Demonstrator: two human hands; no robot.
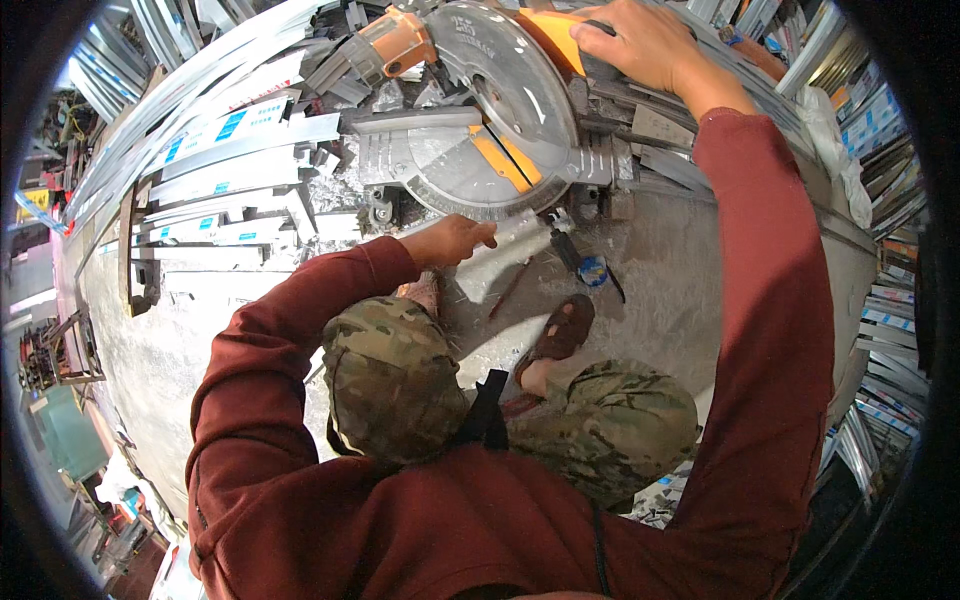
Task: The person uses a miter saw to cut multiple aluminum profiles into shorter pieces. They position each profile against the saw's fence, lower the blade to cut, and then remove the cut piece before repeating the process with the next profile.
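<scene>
A mitre saw [505,75] with a grey blade guard, an orange motor housing and a round grey turntable stands on the floor in front of me. At its upper right, my right hand [645,45] is wrapped round the black and orange saw handle [555,38], arm stretched far forward. My left hand [447,240] hovers just in front of the near edge of the turntable [450,175], apart from it. Its fingers are curled in, and whatever they may hold is hidden. An orange slotted insert [505,160] crosses the turntable below the blade guard.
Long silvery metal profiles [220,150], some with blue labels, are heaped to the left of the saw. More profiles [885,380] are stacked along the right. A black tool [565,248] and a blue round item [593,271] lie on the floor near my shoe [565,328].
</scene>
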